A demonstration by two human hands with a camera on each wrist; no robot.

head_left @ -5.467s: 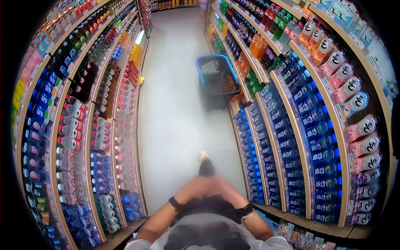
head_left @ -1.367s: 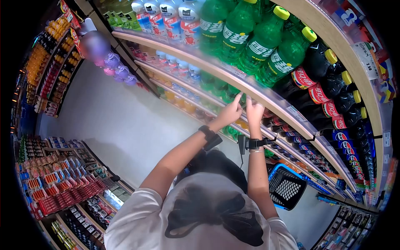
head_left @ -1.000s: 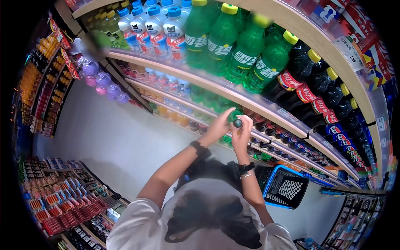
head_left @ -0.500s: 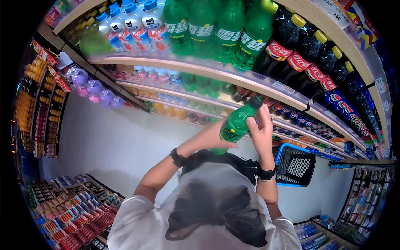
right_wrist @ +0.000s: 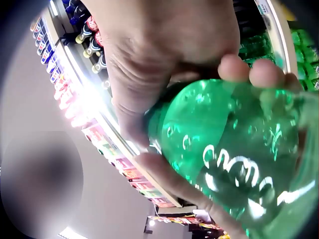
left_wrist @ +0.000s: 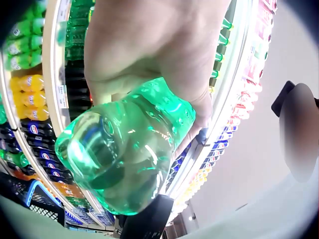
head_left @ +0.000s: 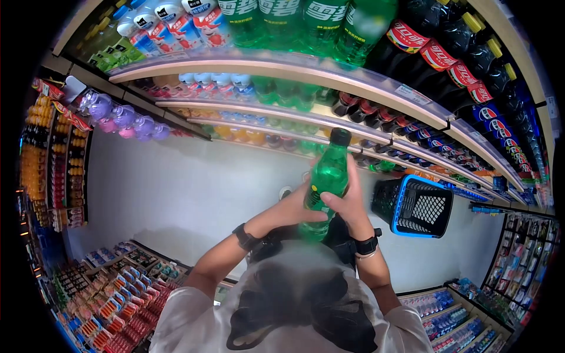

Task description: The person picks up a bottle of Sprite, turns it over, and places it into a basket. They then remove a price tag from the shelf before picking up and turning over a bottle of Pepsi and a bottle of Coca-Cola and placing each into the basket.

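Note:
Both hands hold a green plastic soda bottle point(head_left: 331, 170) with a dark cap, in front of the torso in the head view. It stands slightly tilted, cap towards the shelves. My left hand point(head_left: 294, 207) grips its lower part from the left, thumb across the front. From the other side my right hand point(head_left: 351, 203) wraps the body, its thumb lying over the label. The left wrist view shows the clear green base of the bottle point(left_wrist: 119, 149) below the left hand. Close up in the right wrist view, the right hand's fingers curl round the bottle point(right_wrist: 239, 154).
Shelves ahead carry green soda bottles point(head_left: 321, 29), cola bottles point(head_left: 438, 56) and white bottles with blue caps point(head_left: 170, 26). A black basket with a blue rim point(head_left: 403, 203) stands on the floor at right. Purple round items point(head_left: 120, 117) hang at left. Packaged goods point(head_left: 118, 306) fill racks behind.
The view has turned from the aisle to the shelves. From near the lower shelves the bottle has come back towards the body. The right hand, mostly off it half a second ago, now grips it.

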